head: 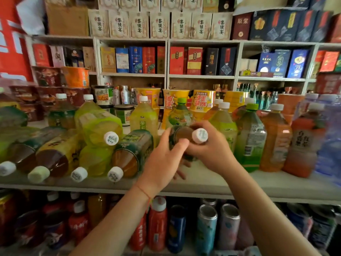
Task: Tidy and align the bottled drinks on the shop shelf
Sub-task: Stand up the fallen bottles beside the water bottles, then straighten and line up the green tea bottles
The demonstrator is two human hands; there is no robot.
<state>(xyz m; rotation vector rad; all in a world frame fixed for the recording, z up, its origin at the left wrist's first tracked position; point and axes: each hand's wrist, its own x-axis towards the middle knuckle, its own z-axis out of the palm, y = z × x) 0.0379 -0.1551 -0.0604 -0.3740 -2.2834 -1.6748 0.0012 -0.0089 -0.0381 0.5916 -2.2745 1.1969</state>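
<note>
Both hands grip one dark tea bottle (181,134) with a white cap, tilted with the cap towards me, above the white shelf (203,182). My left hand (164,159) holds its lower body from the left. My right hand (208,145) wraps its neck from the right. To the left, several bottles (99,137) lie on their sides in a pile, caps facing me. On the right, tea and juice bottles (249,137) stand upright in a row. More upright bottles (144,117) stand behind my hands.
Instant noodle cups (202,102) and bowls (48,78) sit at the back of the shelf. Boxed liquor (140,60) fills the white racks above. On the lower shelf stand cans (206,226) and red bottles (156,222).
</note>
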